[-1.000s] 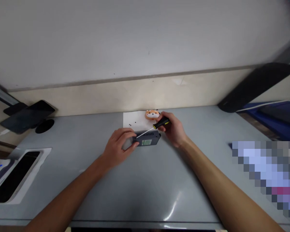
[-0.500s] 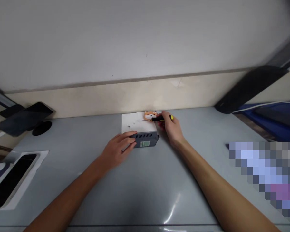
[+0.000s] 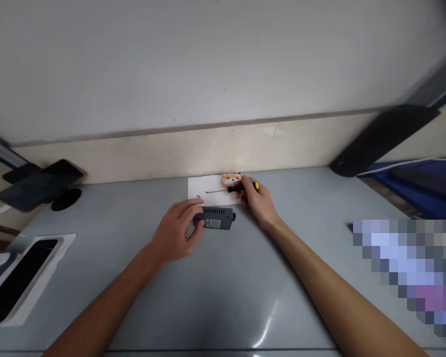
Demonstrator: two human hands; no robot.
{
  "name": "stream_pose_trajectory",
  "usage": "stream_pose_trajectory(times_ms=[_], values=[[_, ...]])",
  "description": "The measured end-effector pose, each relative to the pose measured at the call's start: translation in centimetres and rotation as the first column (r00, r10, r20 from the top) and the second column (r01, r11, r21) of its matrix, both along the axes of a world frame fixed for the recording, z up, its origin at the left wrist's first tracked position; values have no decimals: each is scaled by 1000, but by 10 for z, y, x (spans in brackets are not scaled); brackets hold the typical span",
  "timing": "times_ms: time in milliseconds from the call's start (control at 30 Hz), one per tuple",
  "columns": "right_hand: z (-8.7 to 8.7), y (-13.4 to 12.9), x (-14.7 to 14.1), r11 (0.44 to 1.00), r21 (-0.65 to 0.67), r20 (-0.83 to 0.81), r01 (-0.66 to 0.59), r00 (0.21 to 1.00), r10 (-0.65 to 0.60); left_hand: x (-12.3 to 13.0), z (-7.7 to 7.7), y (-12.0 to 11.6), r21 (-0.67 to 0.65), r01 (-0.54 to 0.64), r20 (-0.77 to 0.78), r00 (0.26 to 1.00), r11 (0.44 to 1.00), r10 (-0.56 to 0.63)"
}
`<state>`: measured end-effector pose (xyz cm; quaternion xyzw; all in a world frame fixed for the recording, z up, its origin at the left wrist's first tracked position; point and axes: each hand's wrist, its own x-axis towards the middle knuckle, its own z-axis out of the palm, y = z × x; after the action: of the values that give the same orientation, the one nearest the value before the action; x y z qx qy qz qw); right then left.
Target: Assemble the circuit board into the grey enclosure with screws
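Observation:
My left hand [image 3: 182,228] grips the left end of a dark grey box [image 3: 223,219] that has a row of vent slots and a pale green label. A small black knob sticks out at the box's right end. In my right hand [image 3: 257,198] is a screwdriver [image 3: 238,188] with a black and yellow handle, its thin shaft pointing left. The tip meets a tiny dark screw over a white sheet of paper [image 3: 215,199]; whether the screw clings to it I cannot tell. More tiny dark screws [image 3: 198,197] lie on the paper's left part.
Behind the screwdriver sits an orange and white dog-face item [image 3: 231,179]. At left are a phone on a stand [image 3: 40,184] and a black-screened device [image 3: 22,277] on white paper. A black upright object [image 3: 379,141] stands at right. A wall [image 3: 171,153] closes off the grey table's back.
The screwdriver has moved left and slightly down, so its tip now reaches the tiny screw. My left hand has shifted the grey box a little to the left.

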<state>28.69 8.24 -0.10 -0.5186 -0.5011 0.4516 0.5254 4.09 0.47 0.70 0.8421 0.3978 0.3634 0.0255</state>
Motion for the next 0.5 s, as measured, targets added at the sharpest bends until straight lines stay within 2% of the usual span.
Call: stream_pose_trajectory(times_ms=[133,300,500], values=[[2,5,6,998,-26,-141,60,988,-63,13,-2,-4,63,-24,-124,992,998,31],[14,7,16,991,-40,-342,126,930,-132,20,-5,-4,91,-12,-198,980,996,30],[23,3,18,999,-12,-450,38,892,-39,14,-1,-5,116,-26,-180,983,993,46]])
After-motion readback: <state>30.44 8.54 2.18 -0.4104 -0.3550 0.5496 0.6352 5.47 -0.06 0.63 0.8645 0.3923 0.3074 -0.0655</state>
